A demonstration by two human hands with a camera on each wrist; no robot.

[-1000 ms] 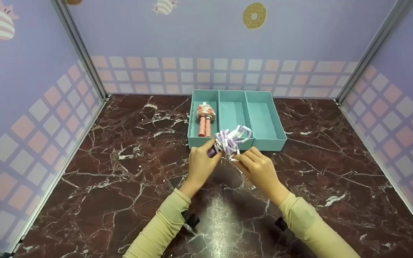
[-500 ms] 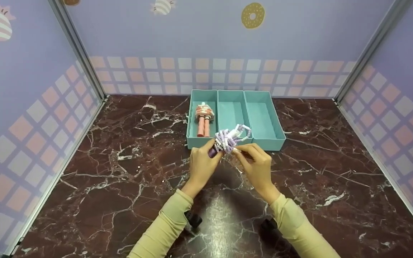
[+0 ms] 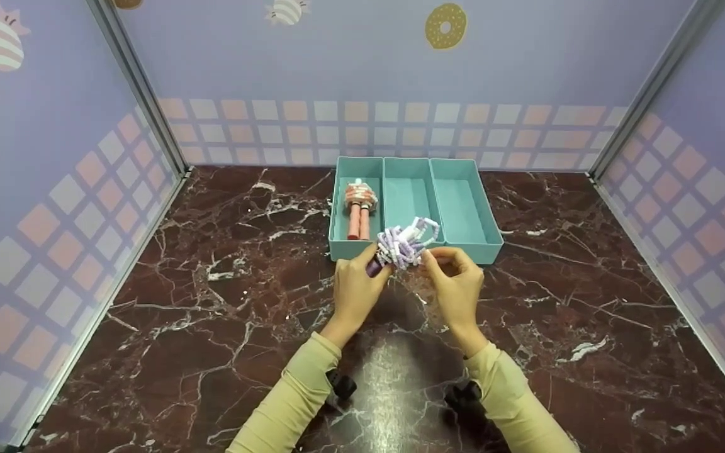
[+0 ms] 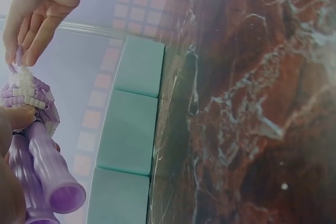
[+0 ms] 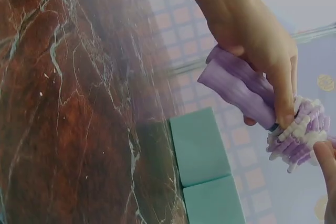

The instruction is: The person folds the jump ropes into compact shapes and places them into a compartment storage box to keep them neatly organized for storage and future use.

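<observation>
A purple and white beaded jump rope is wound into a bundle above its two purple handles. My left hand grips it where the handles meet the coils, with the thumb pressed on the beads. At the bundle's right side, my right hand pinches a beaded strand between thumb and index finger; the left wrist view shows these fingertips on a purple bit. One loop sticks out past the coils. A second jump rope, pink and white with pink handles, lies bundled in the left compartment of the teal box.
The teal box has three compartments side by side and stands just beyond my hands, near the back wall. Dark red marbled tabletop spreads around it. Patterned side walls with metal corner posts close off left and right.
My right hand has moved up along the bundle's right side, its wrist shifting left. The strand end that hung low at its fingers is now drawn up against the coils. My left hand stays nearly still.
</observation>
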